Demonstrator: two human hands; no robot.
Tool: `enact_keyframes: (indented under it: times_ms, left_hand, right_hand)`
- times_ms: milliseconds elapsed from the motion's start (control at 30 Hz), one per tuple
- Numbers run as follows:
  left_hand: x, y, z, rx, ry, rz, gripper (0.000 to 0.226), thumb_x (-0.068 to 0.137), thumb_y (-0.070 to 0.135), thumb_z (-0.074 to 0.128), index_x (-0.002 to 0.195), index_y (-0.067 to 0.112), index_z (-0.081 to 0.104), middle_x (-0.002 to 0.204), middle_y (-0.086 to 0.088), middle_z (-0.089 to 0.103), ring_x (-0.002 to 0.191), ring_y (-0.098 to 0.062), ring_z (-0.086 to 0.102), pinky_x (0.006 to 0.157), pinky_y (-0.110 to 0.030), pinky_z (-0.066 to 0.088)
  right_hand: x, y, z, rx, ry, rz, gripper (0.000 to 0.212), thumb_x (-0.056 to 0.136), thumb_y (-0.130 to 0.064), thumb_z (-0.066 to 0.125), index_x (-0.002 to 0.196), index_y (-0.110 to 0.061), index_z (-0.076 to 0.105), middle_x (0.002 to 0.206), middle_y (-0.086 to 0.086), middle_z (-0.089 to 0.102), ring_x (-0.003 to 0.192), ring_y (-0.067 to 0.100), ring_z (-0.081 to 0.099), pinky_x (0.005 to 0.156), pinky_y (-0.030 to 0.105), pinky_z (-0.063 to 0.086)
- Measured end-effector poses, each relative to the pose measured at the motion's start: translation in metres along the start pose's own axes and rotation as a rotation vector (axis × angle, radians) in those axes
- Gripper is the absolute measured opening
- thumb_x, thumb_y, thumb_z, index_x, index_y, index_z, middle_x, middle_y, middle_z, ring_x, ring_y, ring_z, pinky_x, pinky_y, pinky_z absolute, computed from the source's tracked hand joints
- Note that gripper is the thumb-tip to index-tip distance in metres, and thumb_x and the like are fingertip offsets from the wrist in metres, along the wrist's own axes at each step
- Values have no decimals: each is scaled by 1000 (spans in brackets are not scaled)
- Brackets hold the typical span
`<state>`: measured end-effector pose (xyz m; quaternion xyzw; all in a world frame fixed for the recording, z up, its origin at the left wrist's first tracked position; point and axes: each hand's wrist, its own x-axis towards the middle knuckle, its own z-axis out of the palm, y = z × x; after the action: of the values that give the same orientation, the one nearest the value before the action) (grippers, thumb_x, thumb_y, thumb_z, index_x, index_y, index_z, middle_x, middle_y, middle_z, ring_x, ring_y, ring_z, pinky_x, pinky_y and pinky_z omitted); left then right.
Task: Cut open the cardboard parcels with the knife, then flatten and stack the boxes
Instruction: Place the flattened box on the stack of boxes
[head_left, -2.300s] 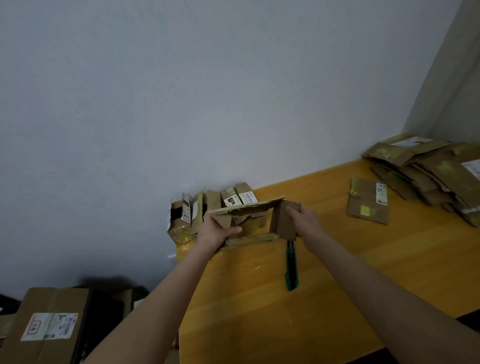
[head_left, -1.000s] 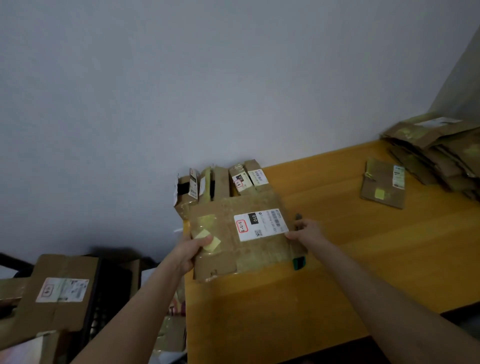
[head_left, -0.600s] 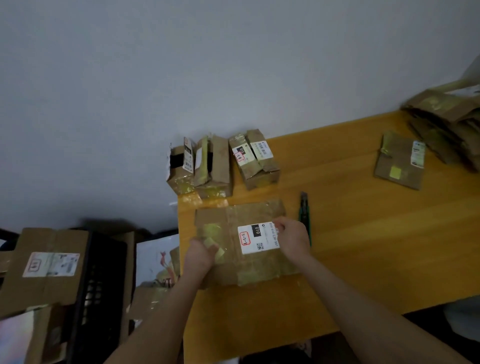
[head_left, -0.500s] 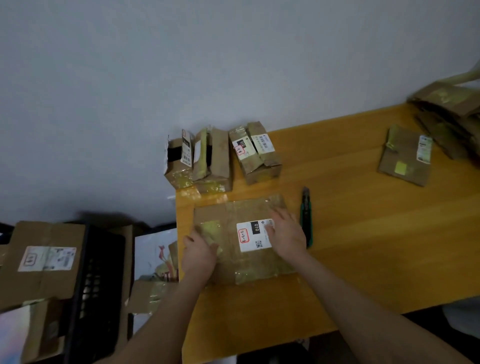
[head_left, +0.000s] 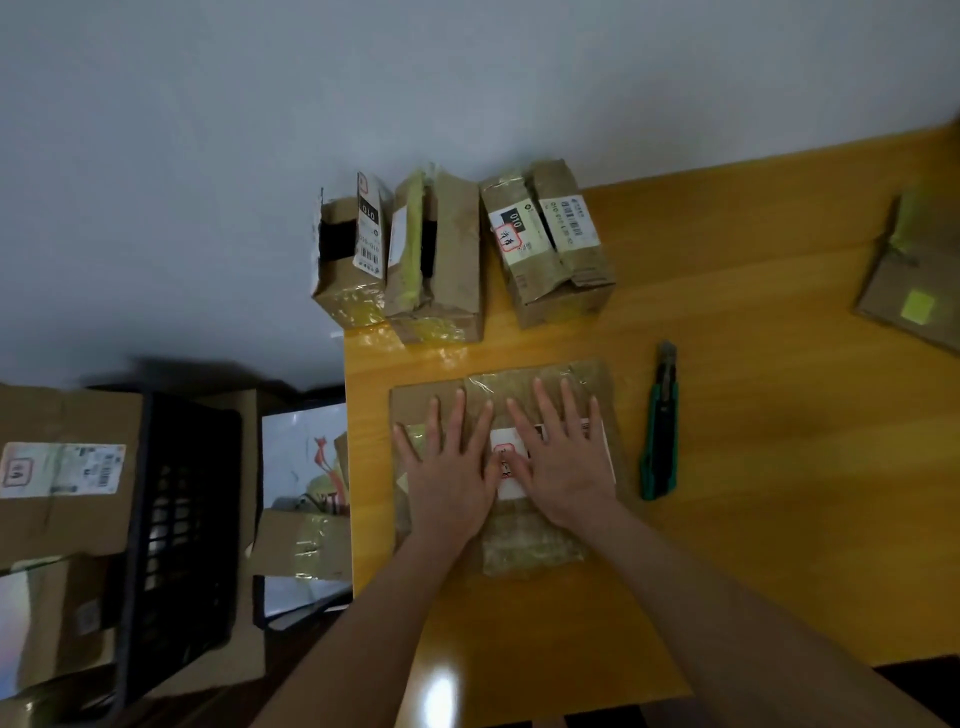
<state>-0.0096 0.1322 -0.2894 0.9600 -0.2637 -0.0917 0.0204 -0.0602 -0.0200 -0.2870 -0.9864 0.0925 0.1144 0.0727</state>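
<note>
While hands (head_left: 506, 467) press (palms down), box (head_left: 597, 379) lies beneath.

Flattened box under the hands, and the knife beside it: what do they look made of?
Flattened box: brown cardboard, matte, with glossy crinkled clear tape and a white paper label. Utility knife: green and black body, probably plastic; blade not visible. Left hand and right hand press flat.

A plain pale grey wall (head_left: 363, 104) fills the upper half of the view, dimly lit. A yellow-orange wooden table (head_left: 753, 467) stands against it, with a bright glare of overhead light near its front edge. Left of the table, lower down, stands a black slatted plastic crate (head_left: 176, 519) in shadow
</note>
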Motion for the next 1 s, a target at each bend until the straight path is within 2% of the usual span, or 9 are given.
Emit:
enact_keyframes:
  times_ms: [133, 433, 567, 633, 733, 800, 867, 933, 1000]
  left_hand:
    - [-1, 2, -4, -17, -11, 0, 59, 96, 52, 25, 151, 32, 27, 159, -4, 23, 145, -33, 23, 108, -70, 15]
    - [-2, 3, -7, -15, -13, -10, 59, 95, 52, 27, 149, 31, 29, 157, -7, 29, 144, -34, 25, 106, -70, 18]
    - [1, 2, -6, -5, -34, -15, 59, 95, 52, 27, 150, 31, 29, 157, -7, 28, 145, -33, 25, 108, -70, 17]
    - [0, 3, -8, -3, -73, -19, 59, 95, 53, 25, 150, 31, 27, 157, -6, 28, 144, -33, 26, 108, -70, 18]
    - [2, 1, -17, -18, -137, -18, 61, 94, 56, 21, 151, 33, 24, 158, -4, 26, 145, -31, 25, 109, -69, 18]
    - [0, -4, -27, -49, -154, -12, 65, 93, 59, 19, 153, 33, 15, 161, -4, 15, 148, -28, 16, 113, -63, 10]
    - [-6, -10, -38, -184, -102, -142, 67, 97, 53, 34, 155, 27, 12, 162, -6, 6, 148, -27, 12, 117, -56, 6]
    - [-16, -15, -52, -332, -27, -315, 73, 96, 38, 51, 155, 20, 12, 162, -9, 3, 145, -31, 21, 117, -51, 17]
    - [-25, -18, -62, -512, -20, -416, 74, 95, 26, 57, 154, 15, 14, 160, -13, 5, 133, -34, 40, 104, -43, 38]
  right_hand:
    - [0, -1, 1, -3, 7, 16, 60, 97, -60, 10, 148, -31, 23, 158, 8, 22, 146, 34, 14, 112, 57, 10]
    - [1, 0, -1, 6, 11, 4, 62, 98, -59, 8, 146, -28, 31, 155, 11, 31, 143, 35, 20, 110, 59, 15]
    - [3, 0, 2, -7, -21, -3, 62, 95, -62, 7, 150, -32, 12, 159, 7, 5, 148, 33, 2, 115, 56, 1]
    - [2, 0, 1, -14, -49, -7, 64, 90, -64, -5, 147, -35, -7, 157, 4, -16, 145, 30, -18, 114, 55, -11]
    - [3, 3, -13, 15, -121, -30, 72, 82, -67, -18, 147, -36, -16, 157, 2, -24, 144, 30, -25, 115, 54, -15]
    - [2, 10, -25, 47, -187, -67, 63, 95, -62, 6, 151, -37, -9, 158, 2, -24, 144, 28, -24, 115, 51, -13]
    - [-3, 17, -41, 71, -207, -69, 64, 100, -49, 33, 153, -36, 0, 160, 3, -17, 146, 27, -19, 117, 48, -8]
    - [-16, 21, -54, 75, -136, 26, 64, 100, -37, 43, 154, -28, 10, 162, 8, -3, 148, 29, -3, 119, 46, 6]
    - [-33, 23, -59, 118, -91, 163, 65, 98, -30, 47, 153, -24, 12, 160, 10, 6, 144, 31, 16, 114, 44, 25]
